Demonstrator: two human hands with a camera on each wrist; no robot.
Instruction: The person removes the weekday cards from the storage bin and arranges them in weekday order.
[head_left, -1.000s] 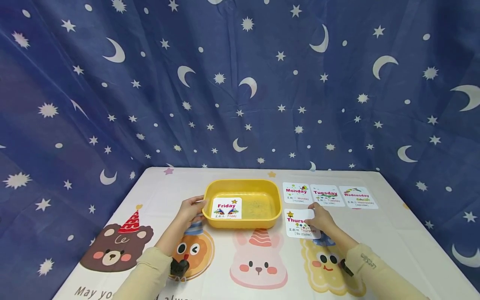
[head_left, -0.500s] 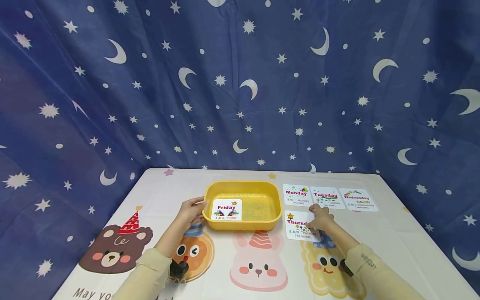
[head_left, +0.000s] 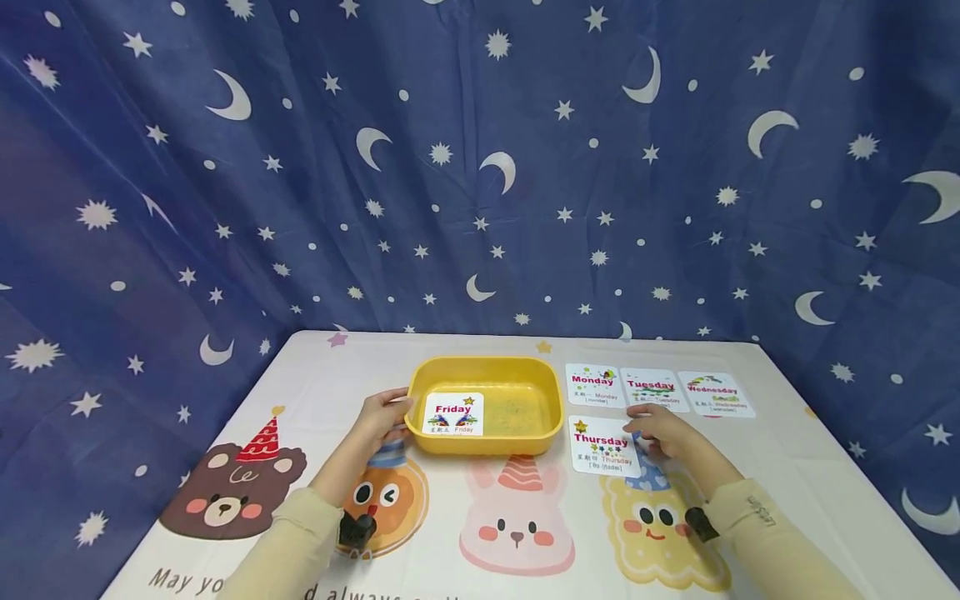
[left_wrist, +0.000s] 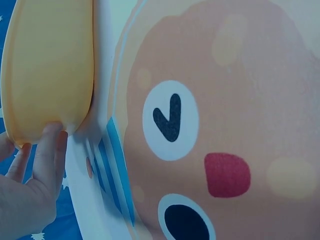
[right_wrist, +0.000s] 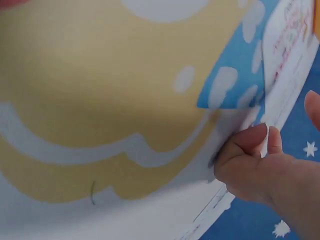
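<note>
Weekday cards [head_left: 604,460] number five: Thursday [head_left: 600,443] lies just left of the right hand [head_left: 672,435], its fingers loosely bent, empty; Monday [head_left: 592,386], Tuesday [head_left: 652,390], Wednesday [head_left: 717,395] beyond them; Friday [head_left: 453,415] in one yellow tray [head_left: 525,410], its end gripped by the left hand [head_left: 381,422].

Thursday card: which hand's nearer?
Right. The right hand is beside the right edge of the Thursday card; the left hand is farther left, holding the left end of the yellow tray.

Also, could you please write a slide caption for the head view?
Left hand holds the yellow tray, Friday card inside; right hand at the edge of the Thursday card.
</note>
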